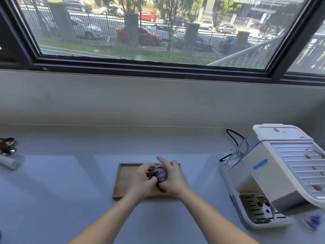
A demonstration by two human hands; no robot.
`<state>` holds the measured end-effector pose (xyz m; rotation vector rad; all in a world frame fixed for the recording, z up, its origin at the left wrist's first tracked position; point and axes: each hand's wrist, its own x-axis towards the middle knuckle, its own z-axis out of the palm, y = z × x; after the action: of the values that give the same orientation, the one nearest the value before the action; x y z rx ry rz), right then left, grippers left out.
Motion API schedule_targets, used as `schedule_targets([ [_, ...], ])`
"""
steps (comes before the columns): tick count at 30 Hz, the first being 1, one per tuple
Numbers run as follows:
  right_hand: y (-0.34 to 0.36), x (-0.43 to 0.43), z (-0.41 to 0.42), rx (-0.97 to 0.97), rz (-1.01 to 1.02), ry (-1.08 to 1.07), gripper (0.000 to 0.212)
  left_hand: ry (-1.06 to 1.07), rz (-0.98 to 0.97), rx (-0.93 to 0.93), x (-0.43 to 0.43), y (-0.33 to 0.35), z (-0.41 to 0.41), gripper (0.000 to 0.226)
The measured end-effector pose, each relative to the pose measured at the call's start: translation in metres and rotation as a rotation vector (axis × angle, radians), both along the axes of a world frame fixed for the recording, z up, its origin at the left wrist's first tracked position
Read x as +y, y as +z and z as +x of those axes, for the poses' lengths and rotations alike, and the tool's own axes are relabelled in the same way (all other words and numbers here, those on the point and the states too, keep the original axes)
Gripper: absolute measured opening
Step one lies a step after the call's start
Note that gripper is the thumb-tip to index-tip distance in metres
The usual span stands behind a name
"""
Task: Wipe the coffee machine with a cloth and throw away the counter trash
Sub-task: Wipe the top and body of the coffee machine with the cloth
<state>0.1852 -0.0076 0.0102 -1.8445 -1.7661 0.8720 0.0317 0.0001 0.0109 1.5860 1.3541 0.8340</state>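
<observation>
A bunched dark cloth (161,173) sits between both of my hands above a wooden tray (124,180) in the middle of the counter. My left hand (143,180) grips its left side and my right hand (173,182) wraps its right side, forefinger stretched out. The white and steel coffee machine (274,175) stands at the right, its drip tray (258,212) facing the front edge. A blurred blue and white scrap (312,221) lies on the counter just right of the drip tray.
A black power cord (233,138) runs behind the machine. At the far left lie a dark round object (7,146) and a pale tube (9,162). A grey wall and a wide window close off the back of the counter.
</observation>
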Motion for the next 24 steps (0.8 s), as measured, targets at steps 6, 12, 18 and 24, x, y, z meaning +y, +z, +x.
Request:
schedule_targets([
  [6, 0.019, -0.028, 0.016, -0.095, 0.024, -0.170, 0.042, -0.140, 0.087, -0.012, -0.016, 0.019, 0.014, 0.040],
  [12, 0.035, -0.079, 0.045, -0.210, 0.063, -0.343, 0.033, -0.357, 0.224, 0.158, -0.021, 0.025, 0.029, 0.040],
  [18, 0.065, -0.134, 0.083, -0.270, 0.112, -0.495, 0.041, -0.488, 0.558, 0.404, -0.039, 0.053, 0.069, 0.049],
  [24, 0.116, -0.204, 0.127, -0.318, 0.386, -0.633, 0.039, -0.453, 0.810, 0.341, -0.065, 0.105, 0.131, 0.043],
])
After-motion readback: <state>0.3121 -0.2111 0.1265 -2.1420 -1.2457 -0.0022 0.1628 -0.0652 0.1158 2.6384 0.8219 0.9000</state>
